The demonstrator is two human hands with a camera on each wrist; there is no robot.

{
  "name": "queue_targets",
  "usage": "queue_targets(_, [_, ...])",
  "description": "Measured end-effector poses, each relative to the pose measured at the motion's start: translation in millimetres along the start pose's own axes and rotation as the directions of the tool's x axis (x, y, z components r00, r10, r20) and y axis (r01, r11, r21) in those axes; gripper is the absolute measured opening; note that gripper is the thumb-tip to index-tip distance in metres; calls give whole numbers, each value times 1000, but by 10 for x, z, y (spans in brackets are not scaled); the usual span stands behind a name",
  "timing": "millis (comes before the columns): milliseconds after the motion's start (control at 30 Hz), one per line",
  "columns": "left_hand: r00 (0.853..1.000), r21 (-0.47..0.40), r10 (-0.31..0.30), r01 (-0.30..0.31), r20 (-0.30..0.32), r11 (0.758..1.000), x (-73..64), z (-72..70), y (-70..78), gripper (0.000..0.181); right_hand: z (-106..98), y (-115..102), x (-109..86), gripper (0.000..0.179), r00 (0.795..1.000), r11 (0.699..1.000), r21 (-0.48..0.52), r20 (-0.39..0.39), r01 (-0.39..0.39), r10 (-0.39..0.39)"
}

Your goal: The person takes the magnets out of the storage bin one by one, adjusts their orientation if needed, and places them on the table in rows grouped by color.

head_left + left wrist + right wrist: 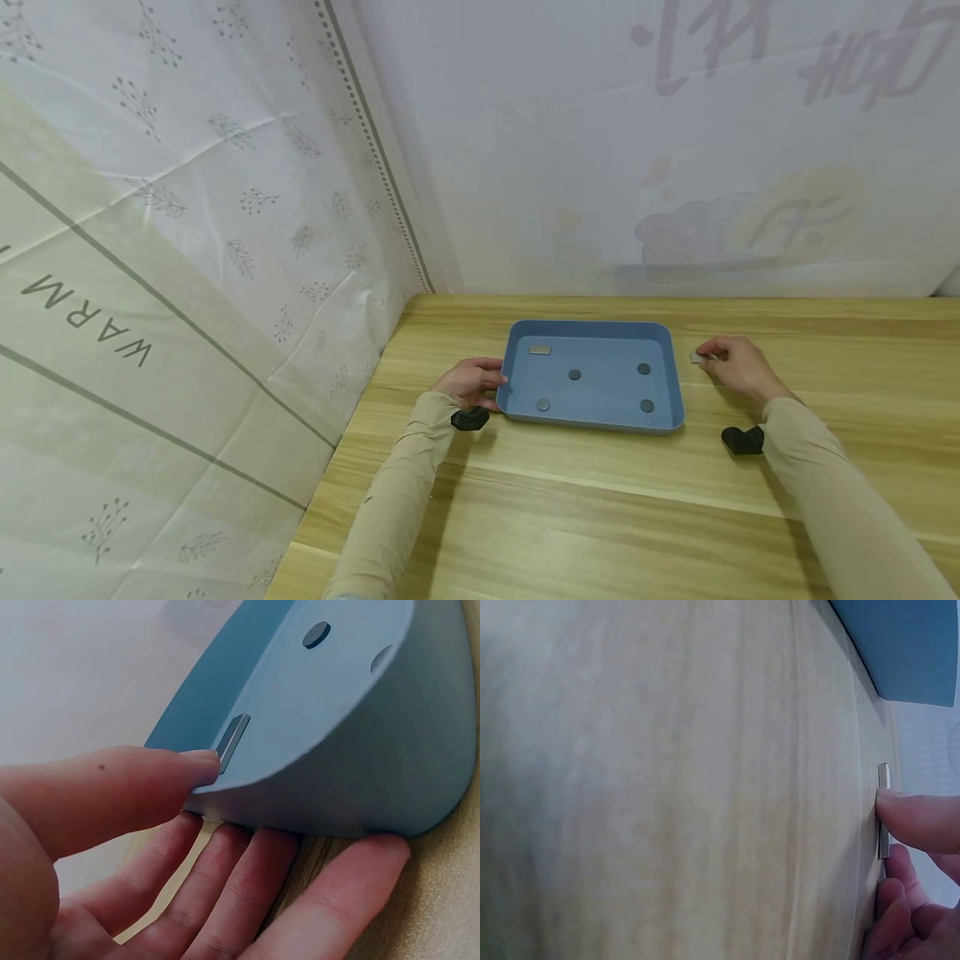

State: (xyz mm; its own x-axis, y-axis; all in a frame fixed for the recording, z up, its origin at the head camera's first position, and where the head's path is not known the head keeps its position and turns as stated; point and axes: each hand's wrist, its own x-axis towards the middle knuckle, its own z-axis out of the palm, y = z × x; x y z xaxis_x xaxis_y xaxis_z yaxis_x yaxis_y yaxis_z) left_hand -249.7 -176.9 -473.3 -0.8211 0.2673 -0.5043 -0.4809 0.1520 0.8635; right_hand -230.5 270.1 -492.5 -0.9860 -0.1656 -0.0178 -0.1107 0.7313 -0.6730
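Observation:
A shallow blue tray (pixel 592 423) lies on the wooden table. My left hand (pixel 472 382) holds its left side, with the thumb over the rim (pixel 315 750) and the other fingers against the outer wall. Inside the tray, a flat silver rectangular bar (pixel 540 350) sits near the back left corner. Several small grey discs, one of them a middle disc (pixel 574 374), are spread over the tray floor. To the right of the tray, my right hand (pixel 738 367) pinches another small silver bar (pixel 883 780) between thumb and fingers, at or just over the tabletop.
The wooden table (pixel 570 517) meets a pale printed cloth (pixel 525 167) along its back edge. Another patterned cloth (pixel 225 250) hangs at the left. Black wrist devices, such as the right one (pixel 742 440), sit near both cuffs.

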Motion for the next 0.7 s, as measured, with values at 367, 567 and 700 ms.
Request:
queue_targets(367, [1000, 15, -2, 2, -7, 1000, -6, 3, 3, 48, -8, -7, -1, 30, 1000, 1000, 6, 1, -2, 2])
queue_targets(567, [1000, 7, 4, -4, -4, 1000, -15, 6, 1, 48, -12, -8, 1, 30, 1000, 1000, -4, -5, 8, -8])
queue_targets(700, [1000, 3, 3, -3, -1, 1000, -8, 4, 1, 48, 1, 8, 4, 30, 1000, 1000, -9, -15, 16, -16])
